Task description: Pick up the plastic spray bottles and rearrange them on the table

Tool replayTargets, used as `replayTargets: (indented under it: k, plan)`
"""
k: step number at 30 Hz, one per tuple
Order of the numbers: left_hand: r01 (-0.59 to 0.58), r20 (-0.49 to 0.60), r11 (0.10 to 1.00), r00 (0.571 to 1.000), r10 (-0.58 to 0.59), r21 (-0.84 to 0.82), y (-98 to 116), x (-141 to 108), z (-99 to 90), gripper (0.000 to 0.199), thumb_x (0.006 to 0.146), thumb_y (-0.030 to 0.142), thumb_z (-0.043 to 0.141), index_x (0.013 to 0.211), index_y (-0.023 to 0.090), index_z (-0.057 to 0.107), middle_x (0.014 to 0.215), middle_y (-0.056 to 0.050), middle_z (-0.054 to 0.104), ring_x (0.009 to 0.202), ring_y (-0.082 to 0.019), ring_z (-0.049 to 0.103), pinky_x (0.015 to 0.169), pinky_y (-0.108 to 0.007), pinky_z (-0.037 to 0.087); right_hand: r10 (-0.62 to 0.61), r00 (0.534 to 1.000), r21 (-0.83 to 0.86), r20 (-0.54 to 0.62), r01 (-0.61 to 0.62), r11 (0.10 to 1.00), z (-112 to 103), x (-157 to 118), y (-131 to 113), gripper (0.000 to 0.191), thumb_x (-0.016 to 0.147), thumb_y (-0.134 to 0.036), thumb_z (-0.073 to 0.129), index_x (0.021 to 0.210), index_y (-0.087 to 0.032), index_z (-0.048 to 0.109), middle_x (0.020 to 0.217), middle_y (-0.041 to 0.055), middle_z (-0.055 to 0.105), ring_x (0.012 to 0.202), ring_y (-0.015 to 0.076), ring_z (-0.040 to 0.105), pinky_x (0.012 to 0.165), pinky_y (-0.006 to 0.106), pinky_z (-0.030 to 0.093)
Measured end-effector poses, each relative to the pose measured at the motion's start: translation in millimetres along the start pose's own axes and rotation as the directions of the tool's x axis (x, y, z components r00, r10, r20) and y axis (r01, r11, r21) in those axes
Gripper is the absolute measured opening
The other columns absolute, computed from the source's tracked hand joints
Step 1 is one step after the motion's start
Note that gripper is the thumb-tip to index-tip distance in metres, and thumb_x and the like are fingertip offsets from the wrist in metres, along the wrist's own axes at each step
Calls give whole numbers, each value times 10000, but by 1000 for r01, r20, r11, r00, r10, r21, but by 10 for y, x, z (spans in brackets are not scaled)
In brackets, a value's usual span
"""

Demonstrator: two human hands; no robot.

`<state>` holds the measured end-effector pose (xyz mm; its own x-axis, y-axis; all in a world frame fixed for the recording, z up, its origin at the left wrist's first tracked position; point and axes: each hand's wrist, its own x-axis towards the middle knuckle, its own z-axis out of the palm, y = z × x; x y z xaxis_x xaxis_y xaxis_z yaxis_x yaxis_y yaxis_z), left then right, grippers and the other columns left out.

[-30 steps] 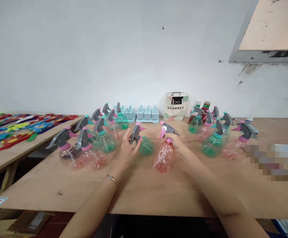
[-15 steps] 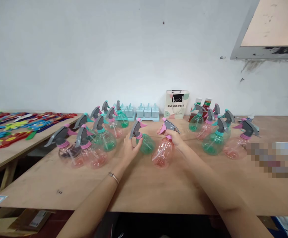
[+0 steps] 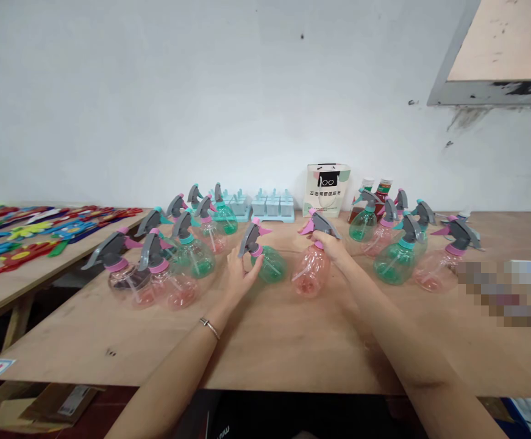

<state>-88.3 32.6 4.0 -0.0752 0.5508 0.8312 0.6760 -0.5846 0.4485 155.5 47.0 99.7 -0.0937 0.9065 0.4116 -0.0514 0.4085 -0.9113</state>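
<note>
Head camera: the only view, looking from above the near edge of the table (image 3: 265, 360)
Wall (image 3: 155, 91): faced nearly square on, filling the upper half
Table: seen at a low downward slant, near edge to back
Left hand (image 3: 242, 271) and right hand (image 3: 331, 247): mid-frame, at middle distance, forearms running in from the bottom
Side table (image 3: 36, 277): cut by the left border

Beyond the right fingers (image 3: 320, 237), a pale rectangular paper carrier bag (image 3: 325, 204) reads "互连网眼镜超市"; its smaller green print is too small to read
</note>
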Motion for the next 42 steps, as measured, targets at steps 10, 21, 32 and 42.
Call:
replayTargets:
  k: [10,21,32,42]
  plan:
    - [3,32,1000,999,-3,6,24,11,-11,372,889,413,625,1198,207,607,1083,-90,686,994,-242,659,943,-409,486,-324,879,-504,-349,116,856,-604,250,443,212,722,-328,549,893,-212,602,837,27,644,735,188,554,796,377,466]
    - [6,21,1000,1000,-6,-18,3,2,3,375,875,403,648,1206,231,609,1102,-89,686,1020,-249,662,957,-428,493,-341,829,-733,-443,-116,670,-764,228,1312,762,744,-518,693,1339,-135,410,1383,244,538,1263,370,516,1067,530,386]
    - [-11,16,1000,1000,11,-11,6,-34,-4,346,896,390,630,1191,211,598,1069,-90,678,1024,-259,659,942,-441,502,-347,751,-736,-561,-261,625,-964,742,1606,936,777,-609,682,1450,-68,321,1401,315,454,1268,415,457,1055,555,356]
    - [-13,21,996,1000,15,-83,114,4,-27,324,918,390,607,1208,247,588,1104,-101,680,1072,-280,665,965,-476,515,-517,698,-740,-495,-28,672,-776,574,1444,797,867,-576,537,1455,-101,287,1460,274,354,1422,363,336,1151,589,286]
